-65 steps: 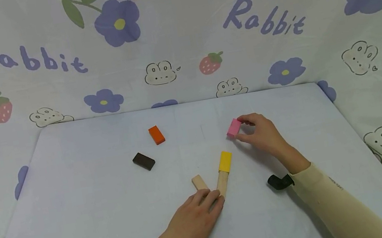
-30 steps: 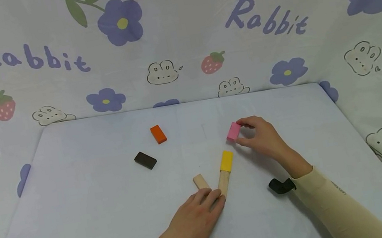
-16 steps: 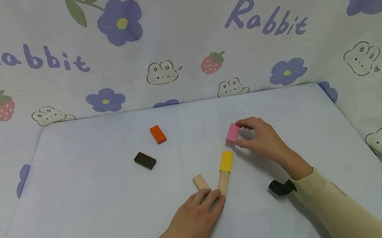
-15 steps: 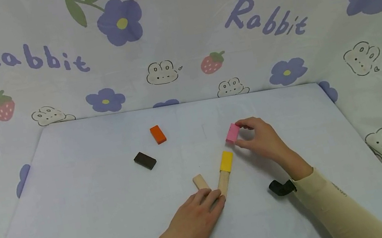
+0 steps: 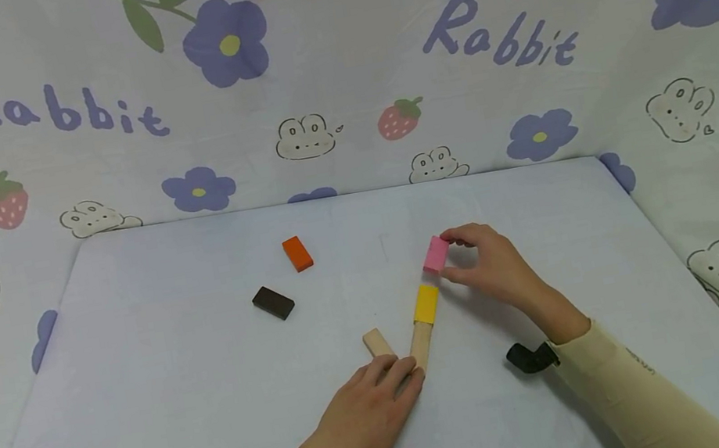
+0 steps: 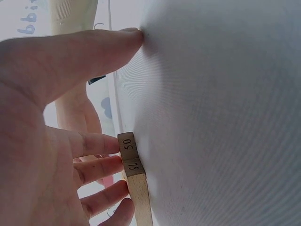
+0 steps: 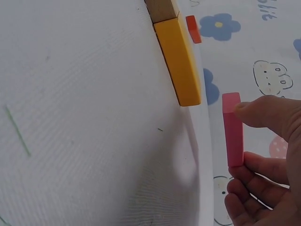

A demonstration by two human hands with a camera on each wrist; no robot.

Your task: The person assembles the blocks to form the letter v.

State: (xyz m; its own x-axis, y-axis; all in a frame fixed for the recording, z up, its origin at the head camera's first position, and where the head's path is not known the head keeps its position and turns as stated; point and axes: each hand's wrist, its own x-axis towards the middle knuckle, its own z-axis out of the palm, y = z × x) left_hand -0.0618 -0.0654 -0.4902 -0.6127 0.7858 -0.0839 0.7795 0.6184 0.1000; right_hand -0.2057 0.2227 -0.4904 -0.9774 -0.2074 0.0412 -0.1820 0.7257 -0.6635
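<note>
The pink block (image 5: 436, 255) points its near end at the far end of the yellow block (image 5: 426, 305). Its long axis runs away from me and a little to the right, roughly parallel with the yellow block's, and a narrow gap lies between the two. I have it raised off the white table (image 5: 149, 418), just beyond the yellow block.

My right hand (image 5: 490, 261), beyond the yellow block and to its right, pinches the pink block lengthwise: thumb on the end nearer the yellow block, fingertips on the far end. My left hand (image 5: 365, 425), on the near side of the yellow block and well apart from the pink one, lies with fingers reaching forward and thumb spread wide. Its fingertips touch the first wooden block (image 5: 421, 344), which meets the yellow block's near end, and the second wooden block (image 5: 378, 342), which slants off to the left. My hand covers part of both.

The pink block is a slim, straight-edged oblong, evenly coloured. To the left of the yellow block and farther off lie the dark brown block (image 5: 273, 302) and, beyond that, the orange block (image 5: 298, 253).
</note>
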